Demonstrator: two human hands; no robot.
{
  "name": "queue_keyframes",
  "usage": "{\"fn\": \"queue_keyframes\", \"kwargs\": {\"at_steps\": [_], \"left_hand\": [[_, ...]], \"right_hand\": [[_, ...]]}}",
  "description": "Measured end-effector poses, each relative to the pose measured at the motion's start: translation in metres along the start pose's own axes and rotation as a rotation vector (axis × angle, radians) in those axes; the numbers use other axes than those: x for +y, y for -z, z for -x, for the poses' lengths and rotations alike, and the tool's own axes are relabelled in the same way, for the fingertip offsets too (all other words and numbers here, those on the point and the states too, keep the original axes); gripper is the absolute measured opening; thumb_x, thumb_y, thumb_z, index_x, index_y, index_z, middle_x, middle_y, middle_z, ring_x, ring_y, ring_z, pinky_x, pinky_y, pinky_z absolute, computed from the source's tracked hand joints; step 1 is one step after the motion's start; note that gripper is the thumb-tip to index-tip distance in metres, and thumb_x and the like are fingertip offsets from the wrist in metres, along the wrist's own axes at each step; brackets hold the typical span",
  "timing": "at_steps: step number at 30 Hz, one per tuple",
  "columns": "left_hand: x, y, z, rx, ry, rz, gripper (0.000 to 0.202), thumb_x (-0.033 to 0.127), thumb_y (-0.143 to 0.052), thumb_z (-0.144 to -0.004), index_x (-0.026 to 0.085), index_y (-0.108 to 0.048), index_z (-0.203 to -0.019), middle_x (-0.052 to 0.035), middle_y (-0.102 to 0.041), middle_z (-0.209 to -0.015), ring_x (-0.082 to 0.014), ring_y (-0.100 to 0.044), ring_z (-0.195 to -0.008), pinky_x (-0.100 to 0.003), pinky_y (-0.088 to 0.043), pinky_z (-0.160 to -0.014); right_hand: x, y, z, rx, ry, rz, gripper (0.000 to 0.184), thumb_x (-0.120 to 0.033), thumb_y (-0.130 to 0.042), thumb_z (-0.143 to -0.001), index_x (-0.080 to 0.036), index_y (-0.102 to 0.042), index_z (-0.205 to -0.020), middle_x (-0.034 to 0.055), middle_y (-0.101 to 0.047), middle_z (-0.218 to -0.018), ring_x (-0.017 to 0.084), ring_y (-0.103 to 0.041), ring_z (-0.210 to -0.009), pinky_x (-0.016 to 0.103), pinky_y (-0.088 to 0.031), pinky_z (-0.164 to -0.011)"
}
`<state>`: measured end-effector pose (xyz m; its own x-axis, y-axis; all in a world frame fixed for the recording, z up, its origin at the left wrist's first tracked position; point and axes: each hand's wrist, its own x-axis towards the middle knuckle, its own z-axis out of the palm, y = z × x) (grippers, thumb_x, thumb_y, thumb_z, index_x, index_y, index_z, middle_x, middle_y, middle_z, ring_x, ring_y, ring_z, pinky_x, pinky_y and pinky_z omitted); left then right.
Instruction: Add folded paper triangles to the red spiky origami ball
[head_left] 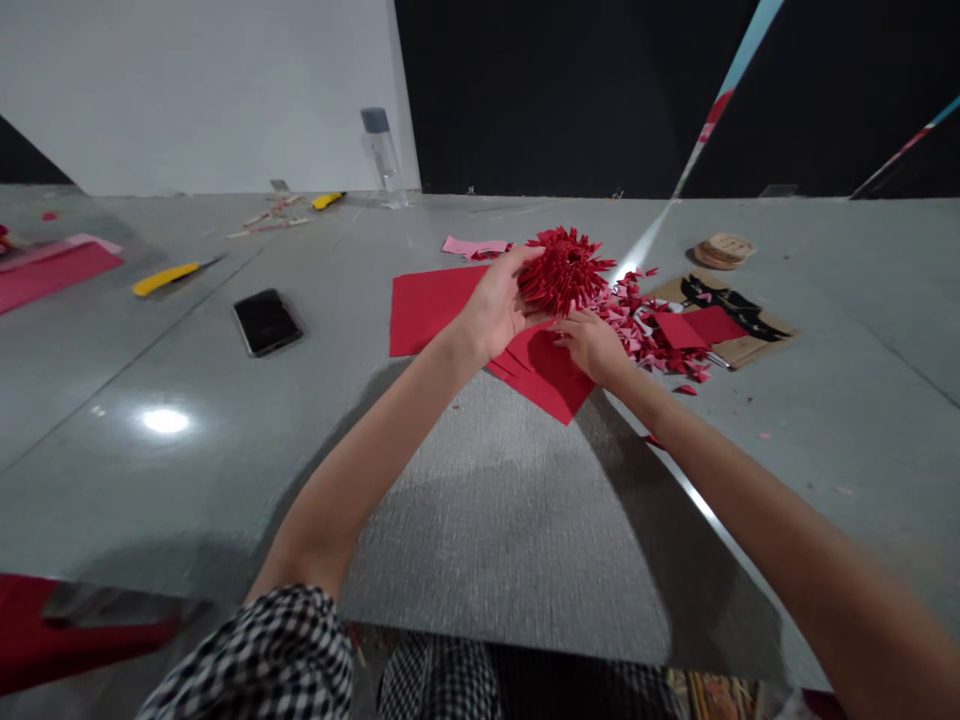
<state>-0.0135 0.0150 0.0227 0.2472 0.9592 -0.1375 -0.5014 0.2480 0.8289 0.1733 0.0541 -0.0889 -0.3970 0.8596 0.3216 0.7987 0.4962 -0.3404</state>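
Observation:
A round, spiky red paper flower (pixel 566 268) is held up above red paper sheets (pixel 431 305). My left hand (pixel 499 300) wraps round its left side, fingers behind it and thumb lower down. Close under the flower is my right hand (pixel 589 340), its fingers bent together near the lower petals. Whether those fingertips pinch a small paper piece I cannot make out. Beside the flower on the right lies a heap of small folded red and pink paper pieces (pixel 649 325).
A phone (pixel 266 322) and a yellow cutter knife (pixel 169 278) lie to the left. Farther back are a clear bottle (pixel 384 155) and another yellow cutter (pixel 328 201). On the right sit round wooden discs (pixel 724 250) and a brown paper bag (pixel 765 335). A grey board (pixel 495 530) lies before me.

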Motion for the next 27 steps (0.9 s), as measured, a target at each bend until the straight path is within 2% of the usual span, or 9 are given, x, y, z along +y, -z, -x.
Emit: {"fn": "queue_keyframes", "kwargs": {"at_steps": [5, 8, 10, 16, 18, 21, 24, 27], "left_hand": [[0.000, 0.003, -0.003, -0.020, 0.008, 0.012, 0.012, 0.035, -0.070, -0.092, 0.023, -0.068, -0.096, -0.0042, -0.077, -0.098, -0.0244, -0.072, -0.118, -0.043, -0.053, -0.113], [0.002, 0.003, -0.003, -0.003, 0.013, 0.041, 0.012, 0.033, -0.071, -0.091, 0.022, -0.068, -0.095, -0.0046, -0.077, -0.099, -0.0246, -0.073, -0.117, -0.042, -0.053, -0.113], [0.003, 0.002, -0.002, 0.007, 0.013, 0.047, 0.010, 0.031, -0.071, -0.090, 0.021, -0.068, -0.093, -0.0048, -0.077, -0.097, -0.0247, -0.072, -0.117, -0.041, -0.053, -0.113], [0.006, -0.001, 0.002, -0.003, 0.014, 0.024, 0.012, 0.031, -0.065, -0.094, 0.020, -0.067, -0.088, -0.0052, -0.078, -0.091, -0.0248, -0.073, -0.118, -0.042, -0.050, -0.117], [0.006, -0.001, 0.002, -0.018, 0.004, 0.029, 0.013, 0.031, -0.066, -0.094, 0.020, -0.068, -0.087, -0.0055, -0.079, -0.092, -0.0248, -0.073, -0.119, -0.041, -0.051, -0.116], [0.006, 0.001, 0.001, -0.057, 0.002, 0.021, 0.012, 0.031, -0.071, -0.091, 0.019, -0.070, -0.091, -0.0060, -0.080, -0.097, -0.0249, -0.073, -0.119, -0.039, -0.051, -0.116], [0.006, 0.004, 0.001, -0.082, 0.021, 0.006, 0.018, 0.031, -0.077, -0.087, 0.020, -0.072, -0.102, -0.0065, -0.081, -0.104, -0.0255, -0.073, -0.122, -0.040, -0.052, -0.116], [0.006, 0.005, 0.000, -0.070, 0.033, 0.009, 0.024, 0.030, -0.077, -0.088, 0.021, -0.074, -0.109, -0.0062, -0.081, -0.106, -0.0260, -0.073, -0.122, -0.040, -0.053, -0.116]], "right_hand": [[-0.001, -0.001, -0.003, -0.021, -0.032, -0.008, 0.031, -0.004, -0.054, -0.089, -0.017, -0.082, -0.091, 0.0150, -0.078, -0.105, 0.028, -0.072, -0.101, 0.044, -0.057, -0.100], [0.000, -0.002, -0.003, 0.015, -0.062, -0.016, 0.030, -0.005, -0.053, -0.090, -0.017, -0.080, -0.090, 0.0152, -0.077, -0.112, 0.025, -0.072, -0.094, 0.042, -0.059, -0.096], [-0.001, -0.001, -0.002, 0.038, -0.072, -0.018, 0.026, -0.008, -0.055, -0.090, -0.019, -0.078, -0.087, 0.0151, -0.076, -0.115, 0.025, -0.071, -0.095, 0.041, -0.058, -0.096], [-0.010, 0.004, 0.006, 0.109, -0.093, 0.008, 0.011, -0.013, -0.064, -0.089, -0.018, -0.071, -0.082, 0.0169, -0.076, -0.101, 0.033, -0.068, -0.108, 0.049, -0.051, -0.104], [-0.013, 0.008, 0.009, 0.156, -0.124, 0.009, 0.011, -0.018, -0.061, -0.093, -0.018, -0.070, -0.086, 0.0176, -0.076, -0.104, 0.033, -0.069, -0.107, 0.047, -0.052, -0.098], [-0.016, 0.015, 0.013, 0.218, -0.180, -0.008, 0.015, -0.021, -0.055, -0.097, -0.019, -0.069, -0.095, 0.0152, -0.077, -0.100, 0.028, -0.071, -0.093, 0.039, -0.052, -0.083], [-0.016, 0.020, 0.016, 0.241, -0.221, -0.033, 0.013, -0.021, -0.054, -0.096, -0.020, -0.067, -0.098, 0.0111, -0.077, -0.090, 0.024, -0.070, -0.080, 0.033, -0.047, -0.072], [-0.015, 0.022, 0.019, 0.240, -0.242, -0.035, 0.010, -0.023, -0.057, -0.094, -0.020, -0.066, -0.095, 0.0102, -0.077, -0.086, 0.023, -0.068, -0.075, 0.032, -0.043, -0.067]]}}
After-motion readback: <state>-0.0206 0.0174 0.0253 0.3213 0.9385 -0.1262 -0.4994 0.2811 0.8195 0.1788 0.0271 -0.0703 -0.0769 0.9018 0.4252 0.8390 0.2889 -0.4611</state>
